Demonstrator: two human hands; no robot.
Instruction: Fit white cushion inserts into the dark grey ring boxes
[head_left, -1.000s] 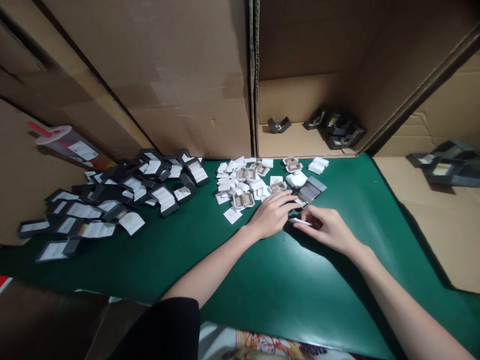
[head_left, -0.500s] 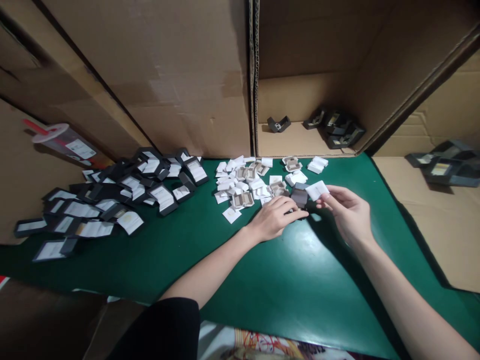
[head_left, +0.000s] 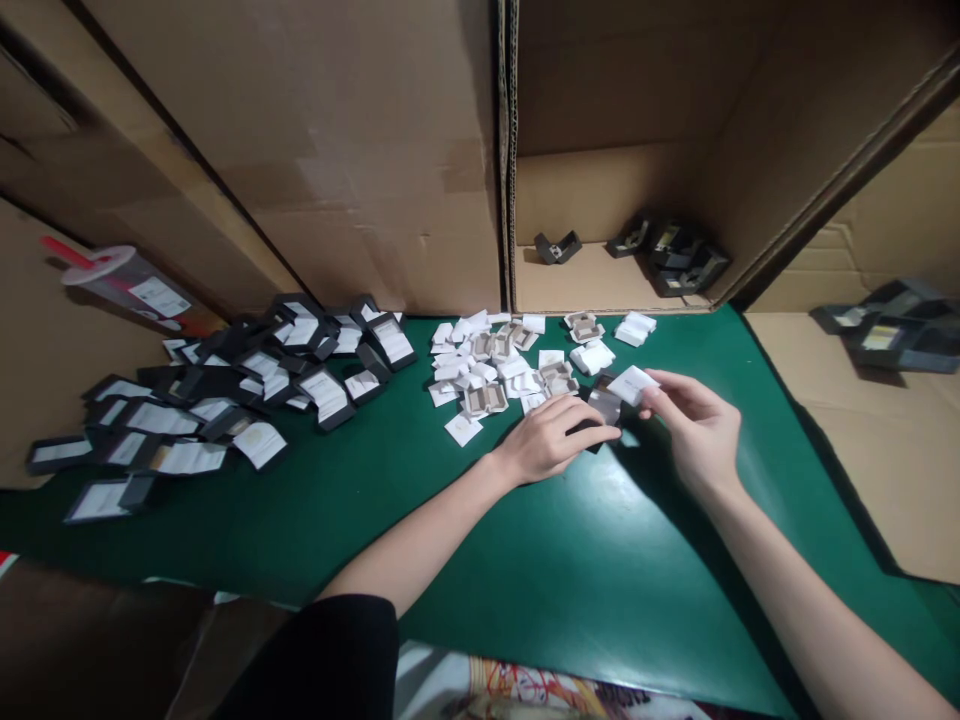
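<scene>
My right hand (head_left: 697, 425) pinches a white card insert (head_left: 630, 385) between thumb and fingers, just above the green tabletop. To its left, my left hand (head_left: 559, 437) is closed around the edge of a small dark box (head_left: 604, 403), which stands open with its greyish inside facing me. The left fingers partly cover that box. Just behind my left hand lies a loose pile of white folded inserts (head_left: 517, 370), some of them showing grey-brown undersides. One flat white card (head_left: 463, 429) lies at the pile's near edge.
Many black boxes with white cards (head_left: 255, 385) are heaped at the left. Behind them leans a clear tub (head_left: 142, 285) with a red part. A cardboard box (head_left: 600, 290) at the back holds several dark boxes (head_left: 682, 258); more dark cases (head_left: 892, 325) sit on cardboard at the right.
The white insert in my right hand has shifted slightly left and down, over the dark box. The box has tilted, its inside turning more into view. My left hand has barely moved.
</scene>
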